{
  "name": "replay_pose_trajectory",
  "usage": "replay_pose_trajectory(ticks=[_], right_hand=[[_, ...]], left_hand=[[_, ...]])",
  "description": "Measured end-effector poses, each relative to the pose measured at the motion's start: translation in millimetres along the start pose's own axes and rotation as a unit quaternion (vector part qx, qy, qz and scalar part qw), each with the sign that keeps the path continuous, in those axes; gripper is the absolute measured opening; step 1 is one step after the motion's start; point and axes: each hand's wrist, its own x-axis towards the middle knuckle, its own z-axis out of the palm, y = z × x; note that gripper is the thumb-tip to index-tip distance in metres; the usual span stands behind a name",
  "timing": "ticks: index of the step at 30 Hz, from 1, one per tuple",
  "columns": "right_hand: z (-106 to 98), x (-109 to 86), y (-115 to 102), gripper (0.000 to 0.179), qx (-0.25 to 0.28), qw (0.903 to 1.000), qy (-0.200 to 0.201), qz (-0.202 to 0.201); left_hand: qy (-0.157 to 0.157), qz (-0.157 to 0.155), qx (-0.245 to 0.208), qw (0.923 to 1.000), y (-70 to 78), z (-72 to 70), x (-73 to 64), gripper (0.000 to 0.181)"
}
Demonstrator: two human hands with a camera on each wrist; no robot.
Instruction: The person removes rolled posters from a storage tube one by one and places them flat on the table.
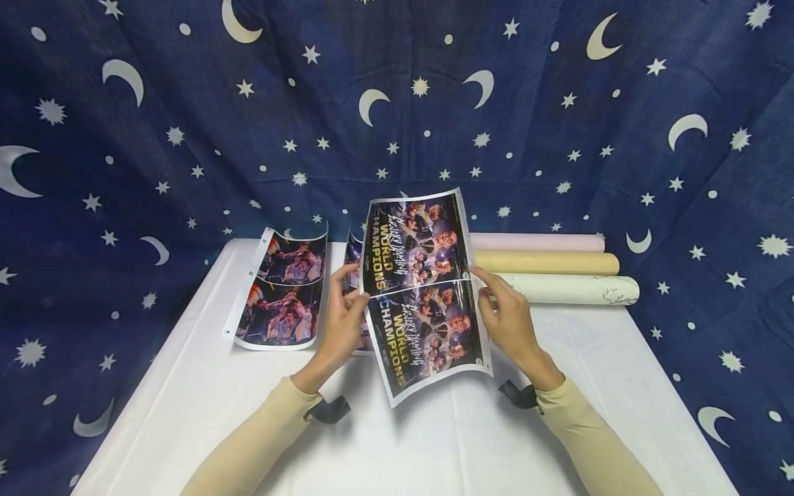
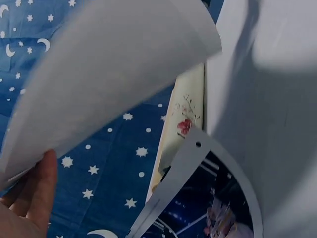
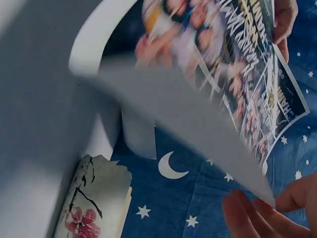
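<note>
Both hands hold up a glossy printed sheet that bears the same "World Champions" picture twice, one above the other. At its left edge, about mid-height, the left hand pinches it between thumb and fingers. The right hand pinches the opposite edge. Tilted above the table, the sheet bows a little, and its plain white back fills much of the left wrist view. Behind the left hand lies another printed sheet, partly covered in the head view. Farther left, a curled sheet shows a doubled photo of people.
Three rolls lie along the back right of the white-covered table: a pink roll, a yellow roll and a white roll with a floral print. A dark blue cloth with moons and stars hangs behind.
</note>
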Motion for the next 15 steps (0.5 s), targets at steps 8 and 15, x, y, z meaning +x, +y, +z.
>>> replay_pose_trajectory(ticks=[8,15], right_hand=[[-5,-3.2,7,0.038,0.066,0.9882,-0.122,0.065],[-11,-4.9,13,0.057,0.149,0.9610,-0.200,0.121]], left_hand=[[-0.017,-0.022,0.046,0.9986,0.9,-9.2,2.5,0.034],[-0.046,-0.068,-0.012,0.9965,-1.4,-18.4,3.8,0.041]])
